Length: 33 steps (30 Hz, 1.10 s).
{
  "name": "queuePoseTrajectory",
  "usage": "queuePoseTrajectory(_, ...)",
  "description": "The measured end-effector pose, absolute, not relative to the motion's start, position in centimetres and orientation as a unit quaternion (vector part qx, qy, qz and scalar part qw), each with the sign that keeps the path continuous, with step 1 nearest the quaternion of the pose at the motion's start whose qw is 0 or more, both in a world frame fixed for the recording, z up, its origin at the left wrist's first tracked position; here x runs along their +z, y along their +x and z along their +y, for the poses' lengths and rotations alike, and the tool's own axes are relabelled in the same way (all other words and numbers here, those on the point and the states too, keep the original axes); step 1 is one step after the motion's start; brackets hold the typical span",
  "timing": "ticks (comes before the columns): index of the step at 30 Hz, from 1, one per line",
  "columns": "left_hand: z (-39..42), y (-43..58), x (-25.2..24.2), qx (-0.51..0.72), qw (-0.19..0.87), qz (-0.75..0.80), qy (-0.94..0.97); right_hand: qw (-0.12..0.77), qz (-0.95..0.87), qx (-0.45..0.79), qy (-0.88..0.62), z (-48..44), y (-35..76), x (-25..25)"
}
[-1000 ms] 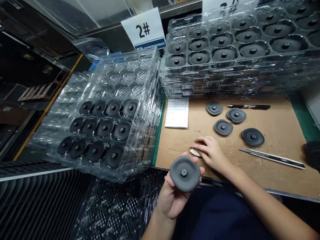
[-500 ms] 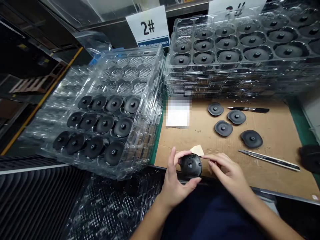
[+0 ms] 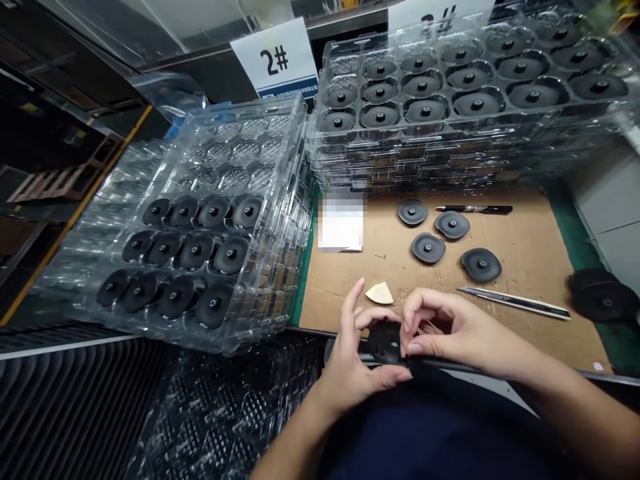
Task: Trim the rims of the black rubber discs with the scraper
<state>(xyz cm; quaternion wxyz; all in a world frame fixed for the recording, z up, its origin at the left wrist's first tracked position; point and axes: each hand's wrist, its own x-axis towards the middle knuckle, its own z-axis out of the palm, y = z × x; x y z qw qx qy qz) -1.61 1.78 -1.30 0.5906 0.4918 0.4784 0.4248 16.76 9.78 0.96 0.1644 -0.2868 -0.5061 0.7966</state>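
Note:
A round black part (image 3: 384, 341) is gripped at its rim between the fingers and thumb of my left hand (image 3: 353, 360). My right hand (image 3: 440, 330) is closed at the part's right edge, fingertips pinched together; what they pinch, if anything, is hidden. Just beyond my hands lies a cream wedge-shaped piece (image 3: 380, 293) on the cardboard (image 3: 340, 287). Similar black discs (image 3: 429, 248) lie face up farther back on the cardboard, each with a small central stub.
A clear tray stack (image 3: 280, 233) partly filled with discs stands left. Another tray stack (image 3: 400, 150) spans the back. A black pen (image 3: 483, 209) and a slim cutter (image 3: 515, 303) lie right, near more discs (image 3: 605, 300) at the edge.
My right hand has moved in against the held part and its fingers have curled closer together. The part has tilted, and the cream piece now shows uncovered. The camera view has shifted slightly.

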Motion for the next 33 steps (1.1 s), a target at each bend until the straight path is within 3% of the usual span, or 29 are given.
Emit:
queuePoseTrajectory(6, 2.0, -0.7, -1.0, 0.398, 0.664, 0.457, 0.439, 0.155, -0.442, 0.847, -0.249, 9.5, 17.5, 1.4)
queuePoseTrajectory(19, 3.0, 0.6, -0.9, 0.375, 0.603, 0.487, 0.508, 0.297, -0.389, 0.787, -0.376, 6.1, 19.7, -1.6)
queuePoseTrajectory(33, 3.7, 1.8, -0.4, 0.347, 0.601, 0.48, 0.537, 0.29, -0.527, 0.709, -0.367, 6.5, 22.0, -1.5)
